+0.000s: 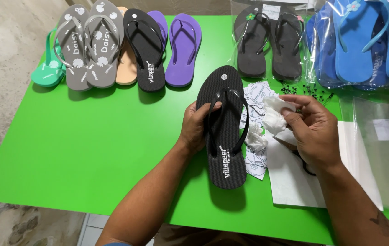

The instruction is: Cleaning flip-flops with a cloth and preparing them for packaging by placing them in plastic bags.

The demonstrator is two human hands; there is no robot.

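- Left hand (197, 125), centre of frame: closed around the left edge of a black flip-flop (224, 127), thumb hooked over the strap, fingers hidden beneath the sole.
- Black flip-flop: centre of frame, toe toward the top, heel toward the bottom, lifted slightly above the green table (89, 150), shadow visible under the heel.
- Right hand (313, 130), right of centre: fingertips pressed together on a crumpled white tissue (274, 114), pinched at its upper right.
- Beside the flip-flop, on its right: a scatter of round white stickers (254, 98) and a second crumpled white wad (254, 140).
- Under the right hand: a white sheet (294, 182) flat on the table, with a dark tool partly hidden by the wrist; kind not clear.
- Upper left of frame: a row of flip-flops in green, grey, peach, black and purple (183, 50).
- Top centre-right: a dark pair in a clear bag (269, 43).
- Upper right corner: blue flip-flops in bags (363, 41).
- Right edge: empty clear bags (386, 136).
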